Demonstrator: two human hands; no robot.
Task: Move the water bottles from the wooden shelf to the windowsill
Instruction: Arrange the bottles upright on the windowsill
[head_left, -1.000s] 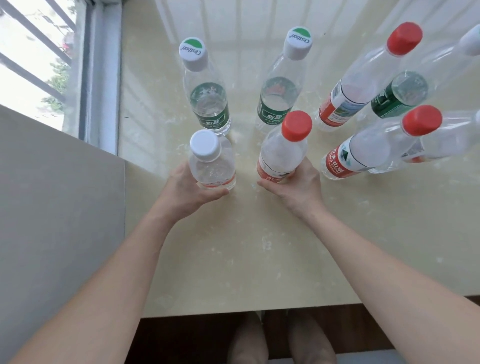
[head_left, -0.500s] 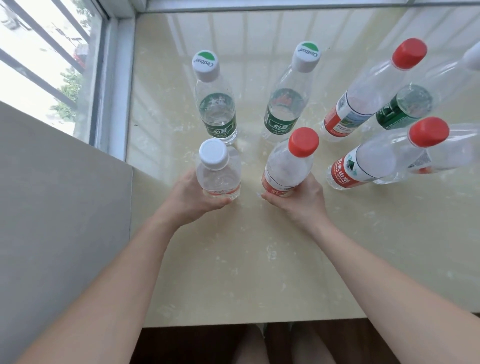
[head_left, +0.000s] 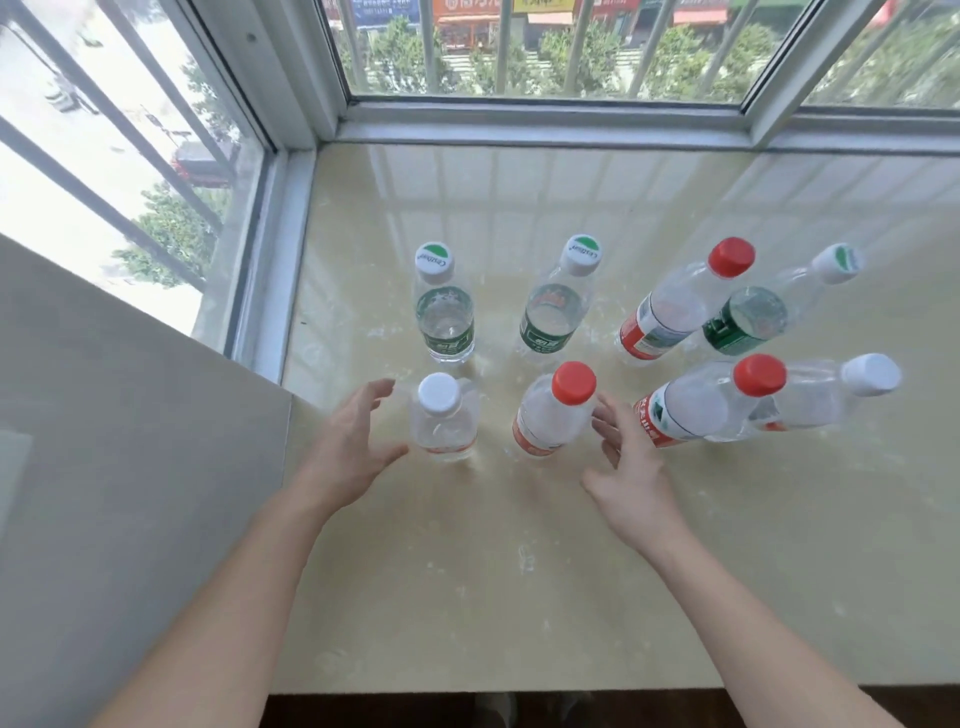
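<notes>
Several clear water bottles stand upright on the cream windowsill (head_left: 467, 571). Nearest me are a white-capped bottle (head_left: 442, 423) and a red-capped bottle (head_left: 553, 413). My left hand (head_left: 353, 447) is spread just left of the white-capped bottle, fingers apart and off it. Just right of the red-capped bottle, my right hand (head_left: 626, 462) has relaxed fingers and holds nothing. Behind stand two green-labelled bottles (head_left: 444, 317) (head_left: 556, 314). Further right are more red-capped (head_left: 675, 306) (head_left: 706, 402), green-labelled (head_left: 763, 312) and white-capped (head_left: 831, 397) bottles.
Window frames (head_left: 545, 117) with glass close off the sill at the back and left. A grey wall (head_left: 119, 467) stands at the left beside my left arm. The sill's front edge (head_left: 519, 691) drops to a dark floor.
Both hands have let go of the two front bottles and opened, drawing slightly outward. My view has tilted up, so the window now shows.
</notes>
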